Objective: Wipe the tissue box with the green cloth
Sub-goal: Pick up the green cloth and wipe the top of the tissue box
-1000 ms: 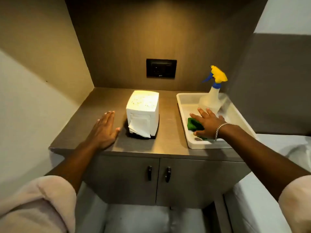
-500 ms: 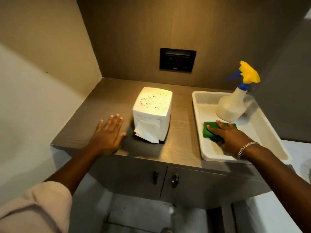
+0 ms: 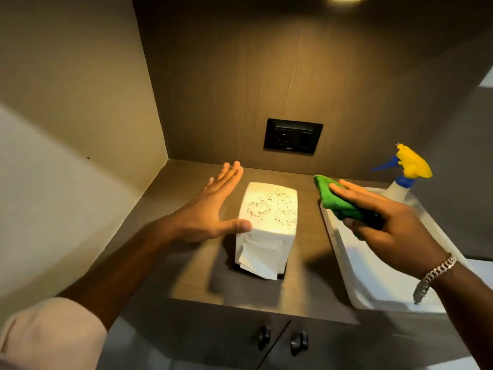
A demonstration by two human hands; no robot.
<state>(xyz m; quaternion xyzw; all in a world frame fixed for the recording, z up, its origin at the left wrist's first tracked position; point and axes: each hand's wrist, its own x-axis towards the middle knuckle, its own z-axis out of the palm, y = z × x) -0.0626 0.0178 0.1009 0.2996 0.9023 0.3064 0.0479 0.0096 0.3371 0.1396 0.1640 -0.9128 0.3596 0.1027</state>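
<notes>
The right hand (image 3: 384, 225) is gripping the folded green cloth (image 3: 337, 200), fingers lying flat over it and thumb tucked under, and is holding it in the air just to the right of the tissue box (image 3: 266, 222), apparently to bring it onto the box. The left hand (image 3: 210, 212) is hanging open and empty at the left side of the box, fingers straight and thumb lying at the box's top left corner, probably getting ready to steady it. The box is standing upright on the counter (image 3: 192, 279), a tissue (image 3: 257, 259) drooping from its front and small dark specks scattered across its top. To the right of the box a white tray (image 3: 373, 284) is carrying a spray bottle (image 3: 404, 180). Behind the box a black wall socket (image 3: 292, 137) is sitting in the panel.
</notes>
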